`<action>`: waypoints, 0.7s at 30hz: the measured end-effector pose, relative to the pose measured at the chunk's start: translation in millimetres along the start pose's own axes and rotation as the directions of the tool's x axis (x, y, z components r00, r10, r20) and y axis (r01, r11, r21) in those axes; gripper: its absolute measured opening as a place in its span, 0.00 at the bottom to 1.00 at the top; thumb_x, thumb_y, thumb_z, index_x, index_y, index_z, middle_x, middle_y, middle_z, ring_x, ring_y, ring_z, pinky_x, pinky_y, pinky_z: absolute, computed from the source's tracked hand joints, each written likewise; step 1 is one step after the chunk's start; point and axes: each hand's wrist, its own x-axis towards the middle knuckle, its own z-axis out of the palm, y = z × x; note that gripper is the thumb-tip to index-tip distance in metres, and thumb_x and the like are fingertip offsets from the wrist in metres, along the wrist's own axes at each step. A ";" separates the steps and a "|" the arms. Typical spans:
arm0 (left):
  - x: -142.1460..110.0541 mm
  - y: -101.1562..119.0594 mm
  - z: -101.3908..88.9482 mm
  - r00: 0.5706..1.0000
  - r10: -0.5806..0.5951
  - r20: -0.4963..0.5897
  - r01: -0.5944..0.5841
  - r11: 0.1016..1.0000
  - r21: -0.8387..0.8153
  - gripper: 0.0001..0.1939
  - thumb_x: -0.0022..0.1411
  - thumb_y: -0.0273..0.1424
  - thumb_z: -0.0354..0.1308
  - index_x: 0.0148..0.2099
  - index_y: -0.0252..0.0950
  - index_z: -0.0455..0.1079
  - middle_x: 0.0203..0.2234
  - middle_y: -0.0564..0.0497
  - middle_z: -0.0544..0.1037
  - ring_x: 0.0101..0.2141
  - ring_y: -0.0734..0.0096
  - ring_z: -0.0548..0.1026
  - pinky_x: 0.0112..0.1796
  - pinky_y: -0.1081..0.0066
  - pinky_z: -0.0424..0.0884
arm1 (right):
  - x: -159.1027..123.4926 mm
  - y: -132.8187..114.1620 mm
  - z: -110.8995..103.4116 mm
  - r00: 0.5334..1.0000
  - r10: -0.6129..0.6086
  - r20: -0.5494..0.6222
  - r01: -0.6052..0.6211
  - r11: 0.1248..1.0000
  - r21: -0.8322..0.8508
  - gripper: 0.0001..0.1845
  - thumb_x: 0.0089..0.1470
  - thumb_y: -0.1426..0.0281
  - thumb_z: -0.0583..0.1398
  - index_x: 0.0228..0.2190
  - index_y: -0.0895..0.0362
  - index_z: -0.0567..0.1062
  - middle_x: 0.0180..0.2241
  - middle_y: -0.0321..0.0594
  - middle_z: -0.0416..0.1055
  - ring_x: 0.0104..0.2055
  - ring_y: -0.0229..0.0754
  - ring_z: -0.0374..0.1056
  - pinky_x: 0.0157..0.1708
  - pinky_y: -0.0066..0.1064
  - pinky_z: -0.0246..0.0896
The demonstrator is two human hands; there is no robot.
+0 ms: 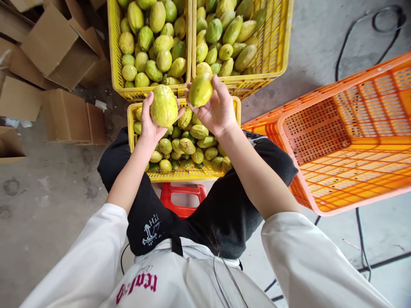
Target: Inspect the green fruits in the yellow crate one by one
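My left hand [153,120] is closed around a large, blotchy yellow-green papaya [164,106]. To its right, my right hand [220,109] grips a smaller, smoother yellow-green papaya [201,90] between thumb and fingers. Both fruits are held up over a yellow crate [186,175] between my knees. Many papayas [187,146] of mixed green and yellow fill that crate, and my hands hide part of them. Some fingers are covered by the fruits they hold.
Beyond my hands stand two larger yellow crates [149,90] [285,42] of papayas. An orange crate [298,171] is on the right. Cardboard boxes [66,115] pile up at left. A red stool [183,210] shows between my legs. Black cable [337,64] crosses the floor.
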 end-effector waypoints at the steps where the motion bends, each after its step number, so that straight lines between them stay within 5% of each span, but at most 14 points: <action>1: 1.9 0.5 -1.6 0.998 0.038 0.046 -0.037 0.999 -0.016 0.28 0.68 0.56 0.45 0.63 0.54 0.65 0.40 0.52 0.84 0.58 0.56 0.74 0.53 0.56 0.74 | -0.7 0.0 0.5 1.000 0.019 -0.010 -0.019 1.000 -0.005 0.11 0.62 0.56 0.56 0.37 0.47 0.74 0.36 0.34 0.77 0.50 0.45 0.74 0.48 0.39 0.75; 4: 13.1 -1.1 -8.5 0.992 0.063 0.111 -0.061 0.998 -0.018 0.22 0.70 0.50 0.48 0.55 0.44 0.69 0.37 0.47 0.82 0.55 0.55 0.75 0.54 0.54 0.74 | -0.1 2.9 -3.0 0.993 0.101 -0.068 -0.100 0.995 0.025 0.11 0.56 0.55 0.62 0.38 0.47 0.74 0.32 0.34 0.74 0.47 0.44 0.72 0.49 0.37 0.73; 8: 30.6 -11.8 -19.4 0.987 -0.131 -0.091 0.141 0.984 0.105 0.11 0.67 0.43 0.56 0.45 0.43 0.71 0.28 0.49 0.79 0.52 0.55 0.77 0.53 0.55 0.73 | 6.7 12.6 -12.2 0.976 0.135 -0.169 -0.126 0.990 0.062 0.13 0.47 0.60 0.68 0.32 0.45 0.71 0.31 0.32 0.75 0.56 0.48 0.67 0.54 0.41 0.68; 10: 34.8 -16.0 -21.8 0.979 -0.170 -0.110 0.182 0.977 0.113 0.10 0.66 0.43 0.58 0.43 0.43 0.71 0.27 0.49 0.79 0.50 0.57 0.78 0.51 0.57 0.74 | 10.7 16.2 -15.8 0.980 0.116 -0.162 -0.108 0.992 0.061 0.14 0.44 0.60 0.69 0.31 0.44 0.70 0.33 0.31 0.76 0.60 0.48 0.63 0.56 0.42 0.64; 16: 25.9 -8.4 -13.4 0.995 -0.072 -0.075 0.078 0.993 0.083 0.20 0.68 0.52 0.52 0.49 0.44 0.72 0.32 0.47 0.80 0.49 0.53 0.79 0.48 0.53 0.76 | 17.9 18.3 -20.4 0.989 0.120 -0.082 -0.114 0.991 0.074 0.16 0.39 0.57 0.68 0.29 0.41 0.67 0.32 0.31 0.76 0.66 0.49 0.53 0.57 0.45 0.56; 21: 19.4 -2.1 -12.4 0.999 0.009 0.039 -0.011 0.998 0.059 0.25 0.67 0.54 0.49 0.56 0.45 0.71 0.32 0.47 0.82 0.57 0.49 0.74 0.57 0.47 0.71 | 14.6 17.2 -14.1 0.986 0.099 -0.135 -0.094 0.995 0.042 0.17 0.41 0.54 0.68 0.30 0.43 0.67 0.32 0.31 0.76 0.61 0.49 0.59 0.56 0.45 0.58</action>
